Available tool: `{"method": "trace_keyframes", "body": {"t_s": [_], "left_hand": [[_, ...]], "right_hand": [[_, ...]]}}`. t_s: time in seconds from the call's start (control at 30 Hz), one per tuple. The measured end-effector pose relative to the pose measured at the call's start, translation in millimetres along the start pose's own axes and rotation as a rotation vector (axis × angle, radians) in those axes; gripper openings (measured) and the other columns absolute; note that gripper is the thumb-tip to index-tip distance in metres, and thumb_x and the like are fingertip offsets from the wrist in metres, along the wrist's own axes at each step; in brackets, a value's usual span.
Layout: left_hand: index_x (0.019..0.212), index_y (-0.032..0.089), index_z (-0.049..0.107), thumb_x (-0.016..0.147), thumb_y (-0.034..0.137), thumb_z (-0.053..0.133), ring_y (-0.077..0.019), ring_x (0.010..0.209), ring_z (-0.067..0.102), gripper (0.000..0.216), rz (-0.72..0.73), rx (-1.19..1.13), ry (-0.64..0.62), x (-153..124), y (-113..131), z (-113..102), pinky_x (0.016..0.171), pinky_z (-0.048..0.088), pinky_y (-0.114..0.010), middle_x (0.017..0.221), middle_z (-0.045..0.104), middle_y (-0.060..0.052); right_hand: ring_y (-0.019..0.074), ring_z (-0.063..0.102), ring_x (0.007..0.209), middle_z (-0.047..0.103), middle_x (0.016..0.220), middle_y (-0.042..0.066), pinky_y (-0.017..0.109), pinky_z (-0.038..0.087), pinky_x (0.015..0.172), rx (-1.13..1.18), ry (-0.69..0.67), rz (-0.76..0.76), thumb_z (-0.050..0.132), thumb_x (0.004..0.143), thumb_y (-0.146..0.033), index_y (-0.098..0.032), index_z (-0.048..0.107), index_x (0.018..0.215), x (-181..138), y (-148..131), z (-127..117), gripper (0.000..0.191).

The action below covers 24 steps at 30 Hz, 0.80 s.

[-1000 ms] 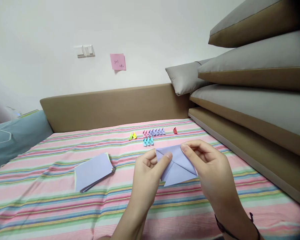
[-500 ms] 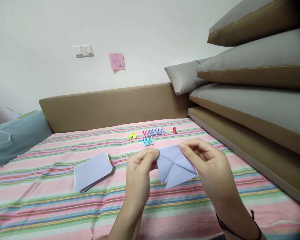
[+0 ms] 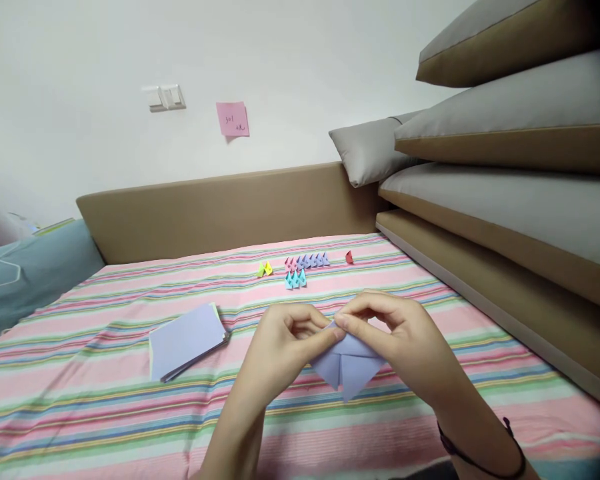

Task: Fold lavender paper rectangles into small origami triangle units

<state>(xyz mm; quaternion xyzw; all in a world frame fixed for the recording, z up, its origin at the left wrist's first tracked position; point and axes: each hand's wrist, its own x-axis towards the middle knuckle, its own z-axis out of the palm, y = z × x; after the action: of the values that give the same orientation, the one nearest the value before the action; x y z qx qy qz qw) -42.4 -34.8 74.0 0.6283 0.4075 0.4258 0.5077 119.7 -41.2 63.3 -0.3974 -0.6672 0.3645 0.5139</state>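
Note:
A partly folded sheet of lavender origami paper [image 3: 353, 363] is held above the striped cloth, with two pointed flaps hanging down. My left hand [image 3: 293, 337] pinches its top edge between thumb and fingers. Right beside that thumb, my right hand [image 3: 390, 330] pinches the same edge, so the two thumb tips nearly meet. Part of the paper is hidden behind the fingers. To the left lies a stack of coloured paper [image 3: 187, 341], a lavender sheet on top. Beyond my hands stand small folded paper pieces: lavender [image 3: 314, 260], turquoise [image 3: 295, 279], yellow [image 3: 268, 268] and red [image 3: 349, 257].
A striped cloth [image 3: 105, 400] covers the surface, bounded by a brown padded board [image 3: 220, 213] at the back. Large grey-and-brown cushions [image 3: 505, 147] are piled on the right. A pink sticky note [image 3: 233, 120] and light switches [image 3: 164, 98] are on the wall.
My hands have come together at the paper's top edge, from opposite corners before. The paper has turned and sits slightly lower, its flaps now pointing down.

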Motion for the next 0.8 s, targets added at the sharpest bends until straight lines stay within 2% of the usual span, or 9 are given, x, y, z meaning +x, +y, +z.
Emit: {"method": "trace_keyframes", "body": {"t_s": [0.07, 0.17, 0.23, 0.3, 0.4, 0.57, 0.7, 0.8], "left_hand": [[0.059, 0.013, 0.065, 0.070, 0.030, 0.073, -0.0081, 0.049, 0.050, 0.022, 0.015, -0.033, 0.053, 1, -1, 0, 0.047, 0.035, -0.018, 0.054, 0.059, -0.001], [0.060, 0.013, 0.065, 0.069, 0.030, 0.074, -0.0084, 0.052, 0.051, 0.021, 0.103, -0.138, 0.260, 4, -5, 3, 0.050, 0.038, -0.019, 0.055, 0.060, 0.000], [0.060, 0.014, 0.066, 0.069, 0.029, 0.074, -0.0083, 0.052, 0.050, 0.020, 0.143, -0.211, 0.388, 7, -7, 8, 0.050, 0.039, -0.019, 0.056, 0.061, 0.001], [0.059, 0.014, 0.065, 0.067, 0.029, 0.076, -0.0078, 0.052, 0.049, 0.019, 0.161, -0.254, 0.456, 9, -8, 13, 0.050, 0.038, -0.018, 0.054, 0.060, 0.001], [0.058, 0.014, 0.065, 0.065, 0.027, 0.077, -0.0076, 0.051, 0.049, 0.019, 0.178, -0.273, 0.491, 10, -8, 20, 0.050, 0.038, -0.019, 0.053, 0.059, 0.002], [0.058, 0.015, 0.067, 0.064, 0.026, 0.077, -0.0091, 0.050, 0.051, 0.016, 0.171, -0.293, 0.487, 10, -10, 22, 0.050, 0.040, -0.020, 0.054, 0.061, 0.002], [0.060, 0.015, 0.068, 0.066, 0.027, 0.076, -0.0089, 0.052, 0.052, 0.015, 0.173, -0.264, 0.453, 10, -12, 19, 0.051, 0.042, -0.020, 0.056, 0.062, 0.002], [0.060, 0.015, 0.068, 0.066, 0.026, 0.076, -0.0091, 0.053, 0.053, 0.015, 0.175, -0.246, 0.431, 9, -11, 19, 0.052, 0.042, -0.020, 0.057, 0.063, 0.001]], "right_hand": [[0.0158, 0.061, 0.075, 0.067, 0.077, 0.001, 0.027, 0.046, 0.067, 0.113, 0.011, 0.053, 0.065, 0.080, -0.033, -0.020, 0.068, 0.078, 1, 2, -1, 0.013], [0.0171, 0.064, 0.083, 0.069, 0.091, 0.002, 0.027, 0.050, 0.069, 0.335, 0.056, 0.140, 0.071, 0.074, -0.035, -0.022, 0.064, 0.092, 4, 5, -1, 0.024], [0.0187, 0.065, 0.089, 0.070, 0.095, 0.003, 0.028, 0.052, 0.074, 0.422, 0.025, 0.173, 0.073, 0.072, -0.034, -0.022, 0.063, 0.096, 4, 6, 2, 0.028], [0.0204, 0.066, 0.093, 0.071, 0.097, 0.004, 0.030, 0.053, 0.078, 0.468, -0.011, 0.193, 0.072, 0.073, -0.034, -0.021, 0.065, 0.096, 5, 7, 9, 0.027], [0.0232, 0.066, 0.093, 0.072, 0.098, 0.006, 0.035, 0.054, 0.080, 0.498, 0.053, 0.213, 0.073, 0.073, -0.037, -0.019, 0.068, 0.096, 5, 9, 19, 0.029], [0.0262, 0.068, 0.083, 0.073, 0.084, 0.006, 0.040, 0.056, 0.075, 0.513, 0.136, 0.250, 0.076, 0.068, -0.037, -0.018, 0.071, 0.086, 5, 12, 23, 0.027], [0.0227, 0.067, 0.079, 0.071, 0.082, 0.005, 0.034, 0.056, 0.069, 0.464, 0.122, 0.235, 0.074, 0.071, -0.039, -0.018, 0.069, 0.086, 5, 10, 18, 0.026], [0.0171, 0.064, 0.070, 0.068, 0.077, 0.003, 0.026, 0.053, 0.060, 0.407, 0.127, 0.205, 0.072, 0.073, -0.041, -0.019, 0.066, 0.082, 5, 9, 13, 0.025]]}}
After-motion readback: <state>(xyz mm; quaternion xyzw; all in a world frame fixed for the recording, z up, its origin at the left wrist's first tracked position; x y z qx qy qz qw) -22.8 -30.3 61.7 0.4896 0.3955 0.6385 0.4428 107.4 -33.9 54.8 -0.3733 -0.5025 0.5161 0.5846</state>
